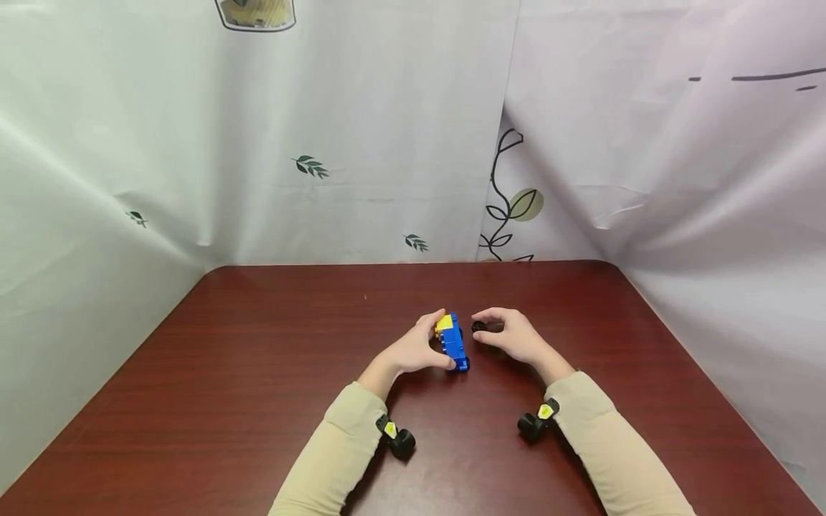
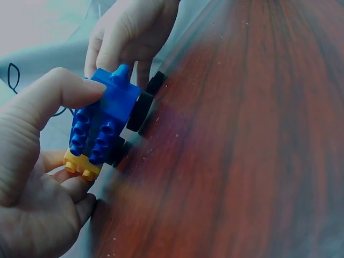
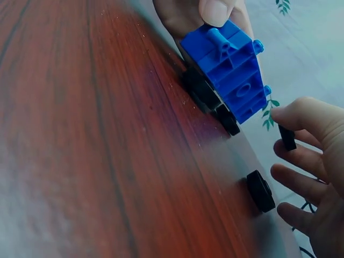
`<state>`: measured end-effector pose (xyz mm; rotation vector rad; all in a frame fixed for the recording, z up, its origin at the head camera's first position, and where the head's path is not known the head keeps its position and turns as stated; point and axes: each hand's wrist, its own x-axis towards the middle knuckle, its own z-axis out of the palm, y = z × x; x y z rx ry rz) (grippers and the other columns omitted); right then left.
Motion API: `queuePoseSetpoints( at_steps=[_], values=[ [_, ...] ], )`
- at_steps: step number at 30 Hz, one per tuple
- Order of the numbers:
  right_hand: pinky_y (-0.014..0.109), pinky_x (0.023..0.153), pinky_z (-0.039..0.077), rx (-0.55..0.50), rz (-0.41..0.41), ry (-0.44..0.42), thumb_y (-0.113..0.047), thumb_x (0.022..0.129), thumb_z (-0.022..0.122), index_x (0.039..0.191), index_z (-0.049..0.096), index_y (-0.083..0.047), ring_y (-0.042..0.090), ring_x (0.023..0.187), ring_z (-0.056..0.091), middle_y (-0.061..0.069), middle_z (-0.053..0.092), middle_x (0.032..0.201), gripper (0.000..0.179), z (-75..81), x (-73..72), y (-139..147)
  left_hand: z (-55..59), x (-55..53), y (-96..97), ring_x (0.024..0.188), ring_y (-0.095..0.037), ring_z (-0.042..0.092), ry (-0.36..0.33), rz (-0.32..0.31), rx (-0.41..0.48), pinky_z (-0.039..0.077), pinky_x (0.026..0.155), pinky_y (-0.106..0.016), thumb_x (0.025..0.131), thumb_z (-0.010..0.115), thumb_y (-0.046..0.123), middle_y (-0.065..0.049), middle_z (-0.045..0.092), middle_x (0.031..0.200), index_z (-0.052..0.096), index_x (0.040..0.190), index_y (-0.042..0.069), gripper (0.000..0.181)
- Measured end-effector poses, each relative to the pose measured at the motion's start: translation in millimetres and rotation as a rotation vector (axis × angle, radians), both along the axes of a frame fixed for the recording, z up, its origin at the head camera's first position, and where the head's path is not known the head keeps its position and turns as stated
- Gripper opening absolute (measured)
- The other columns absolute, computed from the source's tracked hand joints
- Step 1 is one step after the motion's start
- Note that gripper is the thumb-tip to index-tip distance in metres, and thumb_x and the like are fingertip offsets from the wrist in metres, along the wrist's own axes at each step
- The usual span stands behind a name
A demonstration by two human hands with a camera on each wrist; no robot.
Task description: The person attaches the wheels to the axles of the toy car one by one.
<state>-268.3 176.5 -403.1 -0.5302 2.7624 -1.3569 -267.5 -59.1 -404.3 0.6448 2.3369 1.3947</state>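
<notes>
My left hand (image 1: 416, 349) holds a blue toy car (image 1: 454, 344) by its two ends, thumb on one end and fingers at the yellow block (image 2: 80, 164). The car is tipped on its side, black wheels (image 3: 200, 88) toward the table and two short blue pegs (image 3: 258, 47) on the opposite side. A little to the right, my right hand (image 1: 516, 335) pinches a loose black wheel (image 3: 287, 138) between thumb and index finger, apart from the car. Below these fingers another black wheel (image 3: 260, 191) stands on edge on the table.
The brown wooden table (image 1: 290, 430) spreads around both hands. White curtains (image 1: 387, 129) with leaf prints hang behind it and along both sides. Each sleeve carries a strapped black wrist camera (image 1: 403, 443) close over the tabletop.
</notes>
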Motion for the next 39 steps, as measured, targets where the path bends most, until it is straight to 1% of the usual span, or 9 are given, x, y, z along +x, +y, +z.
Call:
queuePoseSetpoints(
  at_steps=[3, 7, 12, 17, 22, 25, 28, 34, 39],
  values=[
    [0.042, 0.082, 0.056, -0.017, -0.013, 0.009, -0.025, 0.085, 0.069, 0.121, 0.062, -0.008, 0.033, 0.108, 0.060, 0.012, 0.063, 0.119, 0.040, 0.3, 0.5, -2.2, -0.4, -0.2, -0.1, 0.138, -0.027, 0.032, -0.006, 0.003, 0.012, 0.035, 0.111, -0.041, 0.071, 0.078, 0.017, -0.011, 0.023, 0.153, 0.013, 0.151, 0.011, 0.104],
    [0.046, 0.088, 0.053, -0.047, -0.021, 0.048, -0.022, 0.085, 0.069, 0.119, 0.063, -0.006, 0.033, 0.107, 0.061, 0.013, 0.064, 0.117, 0.037, 0.4, 0.9, -4.3, -0.9, -1.7, 0.2, 0.136, -0.025, 0.036, 0.005, 0.009, 0.024, 0.035, 0.111, -0.040, 0.071, 0.079, 0.017, -0.010, 0.027, 0.151, 0.015, 0.151, 0.011, 0.103],
    [0.047, 0.090, 0.052, -0.082, -0.037, 0.084, -0.021, 0.085, 0.070, 0.116, 0.063, -0.006, 0.031, 0.106, 0.062, 0.013, 0.065, 0.114, 0.035, 0.3, 0.6, -4.5, 1.5, -1.9, 1.6, 0.137, -0.024, 0.036, 0.032, 0.013, 0.033, 0.034, 0.112, -0.040, 0.071, 0.080, 0.017, -0.010, 0.028, 0.151, 0.016, 0.151, 0.011, 0.103],
    [0.048, 0.091, 0.051, -0.107, -0.059, 0.092, -0.019, 0.086, 0.069, 0.116, 0.062, -0.007, 0.030, 0.106, 0.061, 0.014, 0.065, 0.114, 0.033, 2.5, 1.6, -6.6, 4.0, -0.7, 2.2, 0.137, -0.025, 0.036, 0.049, 0.016, 0.030, 0.033, 0.112, -0.041, 0.071, 0.080, 0.019, -0.010, 0.028, 0.152, 0.017, 0.151, 0.011, 0.102],
    [0.050, 0.092, 0.050, -0.120, -0.056, 0.115, -0.012, 0.088, 0.066, 0.119, 0.060, -0.001, 0.035, 0.107, 0.060, 0.020, 0.063, 0.117, 0.034, 20.8, 16.0, -13.5, 4.3, -0.7, 2.5, 0.139, -0.026, 0.034, 0.063, 0.020, 0.027, 0.032, 0.113, -0.042, 0.071, 0.080, 0.020, -0.009, 0.026, 0.153, 0.018, 0.151, 0.012, 0.102],
    [0.049, 0.092, 0.050, -0.120, -0.057, 0.148, -0.009, 0.088, 0.064, 0.119, 0.060, 0.002, 0.036, 0.106, 0.061, 0.022, 0.063, 0.116, 0.033, 31.3, 24.0, -17.1, 4.5, -0.4, 2.4, 0.140, -0.026, 0.032, 0.073, 0.025, 0.022, 0.031, 0.113, -0.043, 0.070, 0.080, 0.021, -0.009, 0.025, 0.153, 0.018, 0.151, 0.013, 0.101],
    [0.049, 0.091, 0.051, -0.148, -0.066, 0.167, -0.008, 0.088, 0.065, 0.116, 0.061, 0.003, 0.035, 0.103, 0.062, 0.023, 0.064, 0.113, 0.031, 28.1, 21.3, -16.9, 5.1, -0.1, 2.5, 0.139, -0.027, 0.033, 0.084, 0.025, 0.025, 0.031, 0.113, -0.043, 0.070, 0.079, 0.022, -0.009, 0.025, 0.153, 0.018, 0.151, 0.013, 0.101],
    [0.045, 0.088, 0.053, -0.215, -0.106, 0.170, -0.015, 0.087, 0.069, 0.115, 0.063, -0.003, 0.029, 0.100, 0.063, 0.018, 0.066, 0.111, 0.031, 8.6, 4.4, -10.4, 7.4, 1.8, 4.2, 0.139, -0.027, 0.032, 0.108, 0.026, 0.031, 0.031, 0.113, -0.045, 0.070, 0.079, 0.022, -0.008, 0.024, 0.154, 0.017, 0.151, 0.013, 0.102],
    [0.044, 0.084, 0.055, -0.244, -0.130, 0.160, -0.017, 0.085, 0.070, 0.115, 0.062, -0.003, 0.030, 0.098, 0.065, 0.016, 0.066, 0.109, 0.034, 7.3, 2.9, -9.2, 9.2, 2.8, 5.6, 0.137, -0.028, 0.034, 0.144, 0.044, -0.002, 0.032, 0.111, -0.049, 0.070, 0.079, 0.027, -0.008, 0.025, 0.154, 0.019, 0.151, 0.013, 0.102]
  ],
)
